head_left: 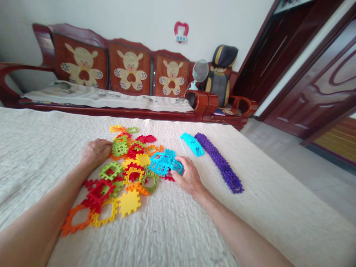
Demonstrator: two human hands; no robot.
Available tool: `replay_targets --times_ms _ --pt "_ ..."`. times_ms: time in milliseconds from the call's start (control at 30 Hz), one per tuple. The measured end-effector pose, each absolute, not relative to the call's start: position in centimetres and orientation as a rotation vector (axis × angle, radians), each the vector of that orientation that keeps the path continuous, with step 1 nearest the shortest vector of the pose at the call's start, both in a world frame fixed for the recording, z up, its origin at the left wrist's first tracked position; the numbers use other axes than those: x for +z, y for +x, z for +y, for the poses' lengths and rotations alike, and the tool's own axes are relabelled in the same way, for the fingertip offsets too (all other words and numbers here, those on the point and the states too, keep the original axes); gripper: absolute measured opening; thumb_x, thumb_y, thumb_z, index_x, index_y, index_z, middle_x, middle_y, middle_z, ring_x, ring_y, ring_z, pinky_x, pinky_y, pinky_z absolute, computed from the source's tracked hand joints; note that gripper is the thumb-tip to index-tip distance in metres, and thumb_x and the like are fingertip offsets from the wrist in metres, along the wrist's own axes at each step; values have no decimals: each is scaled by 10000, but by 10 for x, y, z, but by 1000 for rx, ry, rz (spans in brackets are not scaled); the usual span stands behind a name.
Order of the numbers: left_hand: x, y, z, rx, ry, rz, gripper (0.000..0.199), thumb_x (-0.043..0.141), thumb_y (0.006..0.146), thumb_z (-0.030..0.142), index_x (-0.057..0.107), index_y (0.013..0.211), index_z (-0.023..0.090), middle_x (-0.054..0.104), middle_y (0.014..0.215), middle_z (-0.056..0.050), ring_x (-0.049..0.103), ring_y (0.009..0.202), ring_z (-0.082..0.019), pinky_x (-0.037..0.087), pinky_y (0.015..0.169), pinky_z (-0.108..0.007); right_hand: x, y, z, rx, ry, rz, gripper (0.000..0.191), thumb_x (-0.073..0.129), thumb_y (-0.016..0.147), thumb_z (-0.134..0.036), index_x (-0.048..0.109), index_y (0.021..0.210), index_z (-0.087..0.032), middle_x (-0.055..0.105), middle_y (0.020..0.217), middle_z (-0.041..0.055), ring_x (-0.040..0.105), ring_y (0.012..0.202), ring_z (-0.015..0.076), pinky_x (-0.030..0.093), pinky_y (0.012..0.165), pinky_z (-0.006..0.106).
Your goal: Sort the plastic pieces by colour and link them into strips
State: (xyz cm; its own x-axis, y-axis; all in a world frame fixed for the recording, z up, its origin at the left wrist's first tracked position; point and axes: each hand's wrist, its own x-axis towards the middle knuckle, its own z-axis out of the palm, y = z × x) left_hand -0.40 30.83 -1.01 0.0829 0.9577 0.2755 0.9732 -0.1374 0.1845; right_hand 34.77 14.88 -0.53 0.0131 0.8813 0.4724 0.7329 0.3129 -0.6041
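Observation:
A loose pile of red, green, yellow and orange plastic pieces with notched edges (130, 200) lies on the cloth-covered table. My right hand (189, 176) pinches a blue piece (178, 167) at the pile's right side, beside other blue pieces (160, 163). At the pile's left edge rests my left hand (97, 151), its fingers curled down by green and orange pieces; what they hold, if anything, is hidden. To the right lie a short row of light blue pieces (192, 144) and a longer, overlapping row of purple pieces (219, 162).
White textured cloth (267, 207) covers the table. Beyond its far edge stands a wooden sofa (205, 105) with bear-patterned cushions (130, 68). A small fan (200, 71) and a dark padded seat (218, 87) are at the back right, near a wooden door (314, 85).

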Motion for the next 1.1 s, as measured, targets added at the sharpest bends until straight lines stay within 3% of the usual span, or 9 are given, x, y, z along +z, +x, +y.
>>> replay_targets --times_ms 200,533,667,867,1100 --pt "-12 -7 312 -472 -2291 -2009 460 351 837 320 717 1069 167 662 1179 -93 616 1076 -249 450 996 -356 -2 369 155 66 -1408 -1600 387 550 753 -261 562 1130 -171 615 1126 107 554 1092 237 436 977 405" --pt "-13 -9 313 -470 -2284 -1985 449 359 827 325 712 1066 184 670 1176 -75 617 1079 -236 449 998 -346 -7 401 163 -46 -1707 -1715 473 522 633 -178 608 1097 -156 625 1085 118 555 1049 281 429 960 442" --pt "-14 -9 314 -499 -2276 -1979 424 392 815 329 720 1050 196 679 1166 -70 624 1062 -248 462 982 -366 -1 392 155 -138 -1727 -1632 528 576 670 -256 555 1190 -166 559 1170 132 514 1095 300 413 956 466" --pt "-13 -7 313 -525 -2277 -1989 423 403 803 329 731 1031 191 687 1149 -75 629 1048 -259 468 972 -374 -3 392 152 -199 -1968 -1534 595 650 705 -449 545 1219 -168 556 1066 168 503 1050 363 399 884 524" --pt "-10 -5 311 -503 -2277 -2005 452 363 826 331 721 1058 180 678 1164 -78 622 1064 -251 457 981 -360 -2 397 153 -210 -2022 -1590 531 621 732 -380 564 1200 -134 590 1027 172 540 999 345 410 875 484"
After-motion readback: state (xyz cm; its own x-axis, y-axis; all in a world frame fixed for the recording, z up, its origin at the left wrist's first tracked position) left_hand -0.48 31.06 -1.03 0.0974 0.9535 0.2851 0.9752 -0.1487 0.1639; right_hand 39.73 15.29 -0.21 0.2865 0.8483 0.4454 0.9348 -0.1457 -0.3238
